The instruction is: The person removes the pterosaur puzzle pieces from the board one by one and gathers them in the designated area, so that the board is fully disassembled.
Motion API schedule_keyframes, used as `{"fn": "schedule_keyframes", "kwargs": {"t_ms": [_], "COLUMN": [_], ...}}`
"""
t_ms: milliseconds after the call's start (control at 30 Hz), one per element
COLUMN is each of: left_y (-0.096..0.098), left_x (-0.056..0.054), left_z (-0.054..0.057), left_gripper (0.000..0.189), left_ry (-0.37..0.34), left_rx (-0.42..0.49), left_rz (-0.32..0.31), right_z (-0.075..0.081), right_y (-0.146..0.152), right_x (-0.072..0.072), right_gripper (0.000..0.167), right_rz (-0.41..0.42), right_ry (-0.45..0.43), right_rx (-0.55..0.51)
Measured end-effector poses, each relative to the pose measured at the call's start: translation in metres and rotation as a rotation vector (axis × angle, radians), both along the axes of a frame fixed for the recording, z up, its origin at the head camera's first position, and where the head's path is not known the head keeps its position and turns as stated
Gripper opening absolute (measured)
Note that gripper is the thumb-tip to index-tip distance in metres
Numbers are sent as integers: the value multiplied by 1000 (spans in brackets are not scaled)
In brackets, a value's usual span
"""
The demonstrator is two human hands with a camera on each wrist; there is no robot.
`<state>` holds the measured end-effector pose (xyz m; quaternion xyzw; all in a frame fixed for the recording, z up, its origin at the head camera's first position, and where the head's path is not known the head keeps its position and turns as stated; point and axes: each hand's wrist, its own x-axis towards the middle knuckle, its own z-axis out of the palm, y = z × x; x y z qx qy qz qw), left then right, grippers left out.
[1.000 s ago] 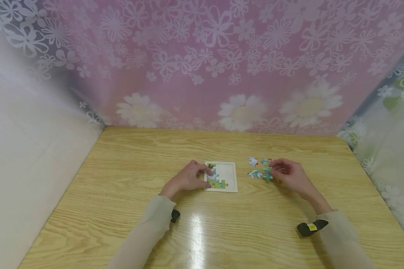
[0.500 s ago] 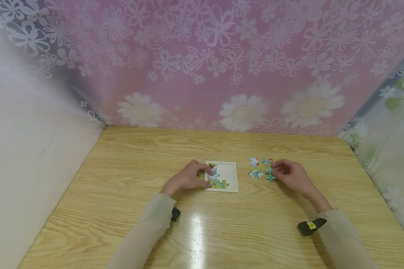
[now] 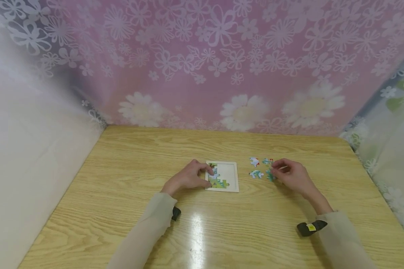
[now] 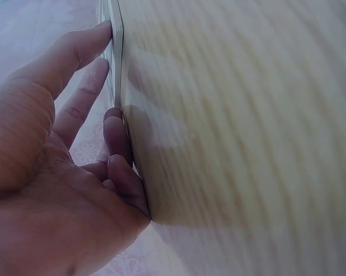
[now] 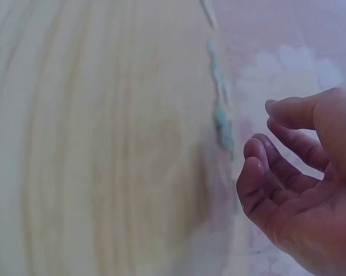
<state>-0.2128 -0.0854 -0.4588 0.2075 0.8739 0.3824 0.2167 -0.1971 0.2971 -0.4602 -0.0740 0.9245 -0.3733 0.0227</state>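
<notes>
On the table lies a white-framed puzzle board (image 3: 227,172), its left side and lower part filled with green and blue pieces. My left hand (image 3: 188,175) rests at its left edge; thumb and index finger press its top face, and the other fingers fold beside it in the left wrist view. Right of the board are loose puzzle pieces: a white-and-red one (image 3: 254,161), a green-and-red one (image 3: 268,161), a blue-green one (image 3: 256,174) and a green one (image 3: 270,176). My right hand (image 3: 291,175) hovers over the green piece, partly hiding it; its bent fingers hold nothing visible.
The wood-grain table (image 3: 138,160) ends at a pink flowered curtain (image 3: 195,74) behind. Pale cloth (image 3: 27,130) hangs on the left and flowered cloth (image 3: 387,160) on the right. A black strap (image 3: 311,227) sits at the right wrist.
The green piece has shifted slightly right and is now more hidden by my right fingers. My left hand keeps its place on the board; the view has drifted a little.
</notes>
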Motion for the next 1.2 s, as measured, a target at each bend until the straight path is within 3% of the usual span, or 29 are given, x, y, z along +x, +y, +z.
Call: {"fn": "schedule_keyframes", "kwargs": {"t_ms": [167,733,1000,1200], "left_y": [0,1,1,2], "left_x": [-2,-3,-3,-4], "left_z": [-2,0,0,1], "left_gripper": [27,27,27,28], "left_ry": [1,-5,-3,-2], "left_rx": [-2,-23,-40,-43], "left_rz": [-9,-2,9,10], "right_z": [4,-7,-4,-6], "right_y": [-13,-78,-104,-118], "right_x": [4,5,5,2], "right_gripper": [23,12,12,13], "right_rz": [55,227,275,317], "right_ry": [34,79,26,41], "right_rx": [21,-8,-13,-15]}}
